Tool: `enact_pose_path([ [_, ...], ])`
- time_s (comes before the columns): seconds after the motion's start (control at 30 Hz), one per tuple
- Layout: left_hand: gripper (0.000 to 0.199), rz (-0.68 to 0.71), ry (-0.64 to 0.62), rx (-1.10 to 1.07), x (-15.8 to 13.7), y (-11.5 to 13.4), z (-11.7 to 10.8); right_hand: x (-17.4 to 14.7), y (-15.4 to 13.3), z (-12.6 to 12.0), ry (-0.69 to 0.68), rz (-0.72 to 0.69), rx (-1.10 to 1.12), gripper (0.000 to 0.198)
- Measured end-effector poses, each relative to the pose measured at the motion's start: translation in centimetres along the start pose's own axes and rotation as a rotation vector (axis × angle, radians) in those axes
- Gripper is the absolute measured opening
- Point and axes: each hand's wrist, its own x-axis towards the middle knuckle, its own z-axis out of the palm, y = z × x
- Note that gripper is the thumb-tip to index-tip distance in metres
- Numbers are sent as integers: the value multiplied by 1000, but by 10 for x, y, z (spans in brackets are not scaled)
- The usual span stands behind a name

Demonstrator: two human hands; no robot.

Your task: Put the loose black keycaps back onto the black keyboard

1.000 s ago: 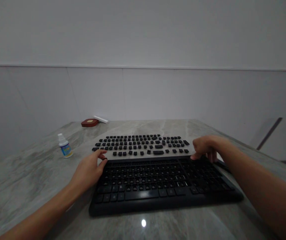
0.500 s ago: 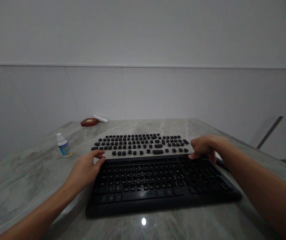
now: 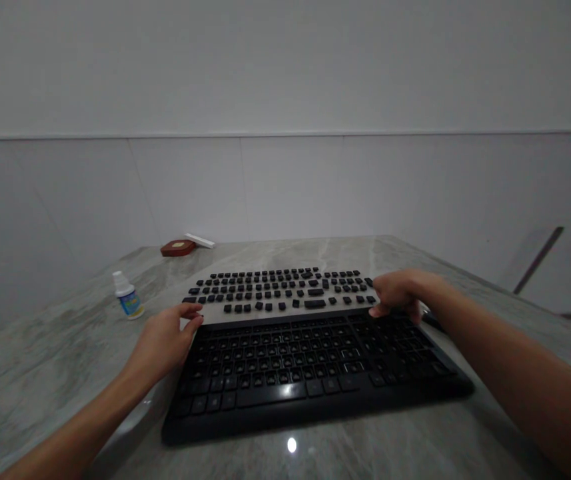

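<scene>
A black computer keyboard [image 3: 275, 407] with most of its keycaps off lies slightly askew on the marble-patterned table. At its far left corner is my left hand [image 3: 165, 337], thumb and index finger bent around the edge. My right hand [image 3: 395, 293] grips the far edge on the right side, its fingers curled and partly hidden. Just behind the keyboard, loose black keycaps [image 3: 315, 304] are spread in rows on a pale sheet [image 3: 215, 312]. Bare switch sockets show across the keyboard, while the bottom row still has its keys.
A white spray bottle [image 3: 128, 297] with a blue label stands on the left of the table [image 3: 50, 373]. Farther back lie a reddish-brown case [image 3: 178, 248] and a white narrow strip [image 3: 200, 241]. A pale wall [image 3: 285, 187] rises behind the table.
The keyboard has shifted left and slightly nearer to me, its left end turning a little toward me. Both hands have moved left with it. The keycaps lie practically as before.
</scene>
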Motion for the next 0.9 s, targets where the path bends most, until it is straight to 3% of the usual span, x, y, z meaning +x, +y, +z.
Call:
enact_pose_path([
  [0.27,35,26,36,6,-1,1,0,-2,-5,1,-53,83,-26,56],
  [0.37,28,186,120,12,-7,2,0,-9,-11,-2,-3,108,-59,52],
  [0.47,21,399,137,-42,-18,5,1,-22,-29,-3,129,39,-113,33],
  [0.6,7,880,-16,-250,-32,14,6,-47,-73,10,334,-241,-166,18],
  [0.67,4,1013,-55,-298,-36,17,11,-58,-98,26,422,-547,-189,14],
  [0.73,3,1044,-27,-290,-37,18,14,-63,-120,49,482,-811,-129,13],
  [0.8,9,1021,26,-255,-37,19,15,-63,-136,73,531,-974,-41,23],
  [0.9,15,991,68,-235,-37,18,16,-56,-148,104,672,-1101,134,31],
])
